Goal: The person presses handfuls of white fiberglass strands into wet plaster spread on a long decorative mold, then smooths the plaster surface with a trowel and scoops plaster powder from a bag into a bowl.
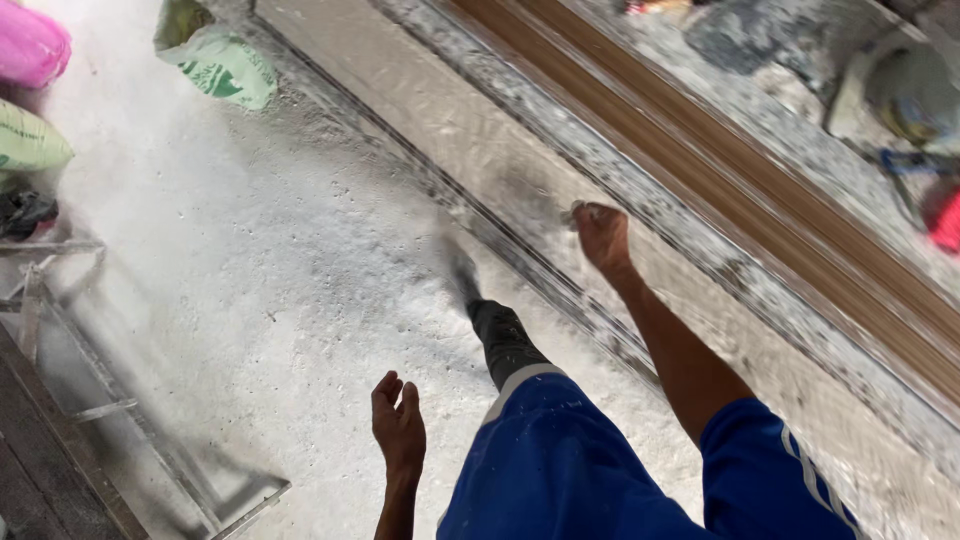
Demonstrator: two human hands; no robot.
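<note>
My right hand [601,234] is stretched forward with its fingers curled around a small pale thing that I cannot make out, held over a long dusty plank [470,130] lying diagonally on the floor. My left hand [399,425] hangs low by my leg, fingers loosely curled and holding nothing. Blue shorts [560,470] and my dusty leg [500,340] fill the space between the hands. The view is blurred by motion.
White powder covers the concrete floor [250,270]. A brown wooden beam [720,170] runs beside the plank. Green sacks [225,65] and a pink one [30,45] lie at the top left. A metal frame [120,400] stands at the left; a white bucket [900,85] at the top right.
</note>
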